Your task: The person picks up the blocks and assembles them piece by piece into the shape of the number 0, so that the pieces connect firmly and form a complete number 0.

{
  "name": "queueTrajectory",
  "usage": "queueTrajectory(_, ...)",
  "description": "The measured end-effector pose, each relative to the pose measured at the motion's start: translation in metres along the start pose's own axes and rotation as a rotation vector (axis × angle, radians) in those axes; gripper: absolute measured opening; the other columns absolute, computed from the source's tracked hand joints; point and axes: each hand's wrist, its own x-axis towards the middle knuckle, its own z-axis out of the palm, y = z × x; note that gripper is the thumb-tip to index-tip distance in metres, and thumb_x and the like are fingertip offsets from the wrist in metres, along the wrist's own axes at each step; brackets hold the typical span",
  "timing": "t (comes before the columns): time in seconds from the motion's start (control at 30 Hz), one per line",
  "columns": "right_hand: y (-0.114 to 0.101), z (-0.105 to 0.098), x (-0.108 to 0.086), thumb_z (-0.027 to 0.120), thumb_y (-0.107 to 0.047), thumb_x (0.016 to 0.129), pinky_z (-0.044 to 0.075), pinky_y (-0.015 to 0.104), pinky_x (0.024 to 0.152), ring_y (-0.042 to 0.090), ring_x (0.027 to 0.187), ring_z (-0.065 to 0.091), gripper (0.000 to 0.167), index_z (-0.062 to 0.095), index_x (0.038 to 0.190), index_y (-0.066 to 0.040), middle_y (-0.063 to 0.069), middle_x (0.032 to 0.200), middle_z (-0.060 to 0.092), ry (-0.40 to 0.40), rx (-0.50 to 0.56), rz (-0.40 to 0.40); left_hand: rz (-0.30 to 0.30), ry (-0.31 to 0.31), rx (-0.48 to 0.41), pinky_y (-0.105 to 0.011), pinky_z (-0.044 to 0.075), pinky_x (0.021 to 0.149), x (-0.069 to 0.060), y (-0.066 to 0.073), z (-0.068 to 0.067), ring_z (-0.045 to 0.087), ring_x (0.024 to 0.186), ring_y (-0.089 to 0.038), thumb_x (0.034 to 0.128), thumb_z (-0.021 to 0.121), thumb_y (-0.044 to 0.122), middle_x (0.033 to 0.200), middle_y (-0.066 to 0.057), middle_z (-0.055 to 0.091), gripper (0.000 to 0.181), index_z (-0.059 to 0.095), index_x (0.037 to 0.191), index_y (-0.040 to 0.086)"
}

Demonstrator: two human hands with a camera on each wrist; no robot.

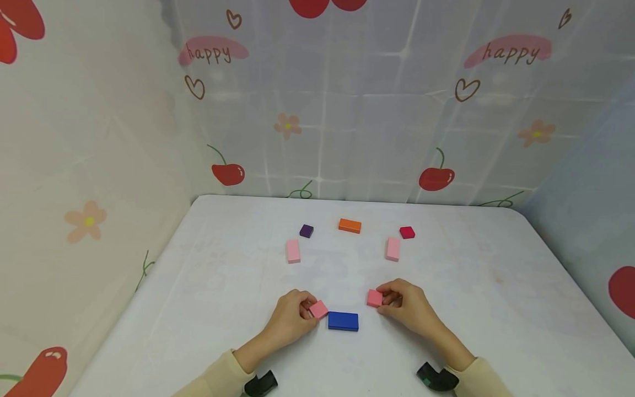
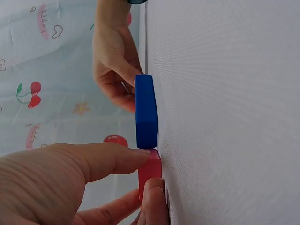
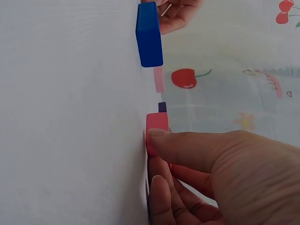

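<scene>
A blue rectangular block (image 1: 343, 321) lies flat on the white table between the two hands. To its left, the left hand (image 1: 292, 315) pinches a pink block (image 1: 319, 309) between thumb and fingers, close against the blue block's upper left corner; the left wrist view shows this pink block (image 2: 149, 176) on the tabletop. On the other side, the right hand (image 1: 408, 304) pinches a second pink block (image 1: 374, 298), apart from the blue block and slightly farther back. In the right wrist view its thumb presses on that pink block (image 3: 157, 124).
Farther back lie two light pink blocks (image 1: 293, 251), (image 1: 392, 249), a dark purple block (image 1: 306, 231), an orange block (image 1: 349, 226) and a red block (image 1: 407, 232). A patterned curtain (image 1: 367, 110) stands behind the white table (image 1: 238, 237).
</scene>
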Motion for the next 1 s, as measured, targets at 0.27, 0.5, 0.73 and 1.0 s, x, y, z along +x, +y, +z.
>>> queueTrajectory(0.27, -0.010, 0.001, -0.004, 0.084, -0.011, 0.074, 0.047, 0.019, 0.061, 0.005, 0.072, 0.056, 0.033, 0.069, 0.103, -0.006, -0.001, 0.085, 0.063, -0.076, 0.034, -0.060, -0.007, -0.005, -0.004, -0.017, 0.043, 0.060, 0.000, -0.001, 0.000, 0.052, 0.067, -0.004, 0.0702, 0.077, 0.000, 0.079, -0.002, 0.055, 0.027, 0.067, 0.096, 0.001)
queueTrajectory(0.5, -0.014, 0.002, -0.005, 0.085, -0.011, 0.073, 0.048, 0.019, 0.061, 0.005, 0.071, 0.057, 0.032, 0.068, 0.100, -0.007, -0.001, 0.084, 0.062, -0.109, 0.039, -0.077, -0.006, -0.004, -0.003, -0.017, 0.043, 0.060, 0.000, -0.001, 0.000, 0.052, 0.067, -0.004, 0.0698, 0.077, -0.001, 0.079, -0.002, 0.055, 0.027, 0.067, 0.095, 0.001)
queueTrajectory(0.73, -0.015, 0.002, -0.006, 0.085, -0.010, 0.072, 0.048, 0.019, 0.061, 0.003, 0.071, 0.057, 0.031, 0.068, 0.098, -0.008, -0.001, 0.083, 0.061, -0.127, 0.044, -0.098, 0.065, 0.028, -0.001, -0.017, 0.043, 0.058, -0.002, -0.002, 0.000, 0.051, 0.065, -0.003, 0.0687, 0.076, -0.001, 0.076, -0.002, 0.055, 0.026, 0.066, 0.093, -0.001)
queueTrajectory(1.0, -0.015, 0.003, -0.007, 0.086, -0.009, 0.071, 0.049, 0.020, 0.060, 0.003, 0.070, 0.057, 0.032, 0.067, 0.097, -0.008, -0.001, 0.083, 0.061, -0.139, 0.061, -0.111, 0.035, 0.013, -0.013, -0.018, 0.043, 0.059, -0.001, 0.000, -0.001, 0.052, 0.067, -0.005, 0.0690, 0.076, -0.002, 0.077, -0.003, 0.055, 0.027, 0.066, 0.094, -0.001)
